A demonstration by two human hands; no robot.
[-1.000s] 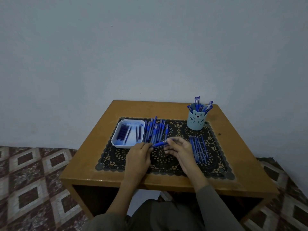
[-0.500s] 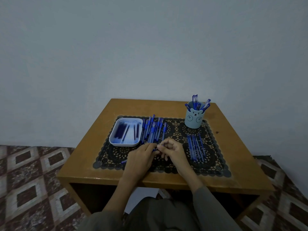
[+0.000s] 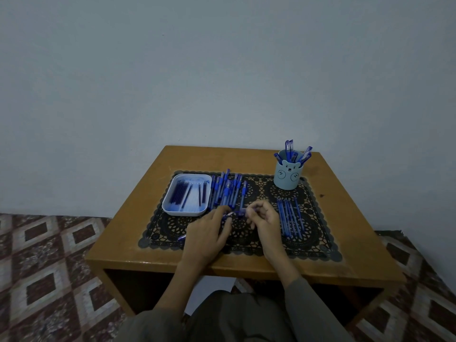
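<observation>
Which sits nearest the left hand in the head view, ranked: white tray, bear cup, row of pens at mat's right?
1. White tray, just beyond the left hand, on its left.
2. Row of pens, across the mat, past the right hand.
3. Bear cup, far right corner of the mat.

One wide-angle camera rides on my head, facing forward and down. The wall (image 3: 222, 70) fills the upper half, the table (image 3: 130, 218) sits low and fairly near, and my left hand (image 3: 204, 233) and right hand (image 3: 265, 219) reach in from the bottom edge, over my lap.
</observation>
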